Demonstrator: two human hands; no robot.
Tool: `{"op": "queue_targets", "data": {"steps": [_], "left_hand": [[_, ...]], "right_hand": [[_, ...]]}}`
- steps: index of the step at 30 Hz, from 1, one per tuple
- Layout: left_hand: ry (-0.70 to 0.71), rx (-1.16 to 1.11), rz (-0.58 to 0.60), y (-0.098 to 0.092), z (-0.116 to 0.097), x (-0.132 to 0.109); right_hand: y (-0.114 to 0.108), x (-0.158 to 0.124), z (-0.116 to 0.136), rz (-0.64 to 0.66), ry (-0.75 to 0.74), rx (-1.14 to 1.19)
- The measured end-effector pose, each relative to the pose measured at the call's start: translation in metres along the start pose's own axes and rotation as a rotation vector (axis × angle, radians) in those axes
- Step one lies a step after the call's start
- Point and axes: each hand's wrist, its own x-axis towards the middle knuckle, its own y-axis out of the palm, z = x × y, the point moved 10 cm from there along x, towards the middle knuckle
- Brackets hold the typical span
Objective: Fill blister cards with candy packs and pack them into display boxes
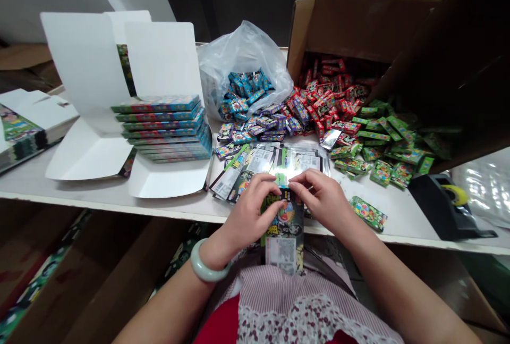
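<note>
My left hand and my right hand both pinch the top edge of a printed plastic packet that hangs down over the table's front edge toward my lap. A pale green bangle circles my left wrist. Just beyond my fingers lies a fanned pile of similar flat packets. Behind that pile, small wrapped candy boxes spread across the table: blue and purple ones, red ones and green ones.
A stack of flat blue display boxes rests on open white cartons at left. A clear plastic bag holds blue boxes. A cardboard box lies on its side at back right. A black tape dispenser sits at right.
</note>
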Motion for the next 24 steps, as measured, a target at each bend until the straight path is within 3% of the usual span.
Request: {"op": "queue_targets", "data": {"steps": [14,19,24], "left_hand": [[0.042,0.239,-0.06,-0.003,-0.013,-0.001],[-0.058,0.124,-0.013,0.0,-0.005,0.004],[-0.1,-0.045,-0.033,0.003,-0.004,0.007]], "right_hand": [[0.001,0.0,-0.003,-0.004,0.014,-0.016],[0.002,0.001,-0.005,0.004,0.042,0.057],[0.011,0.004,-0.014,0.097,0.165,0.328]]}}
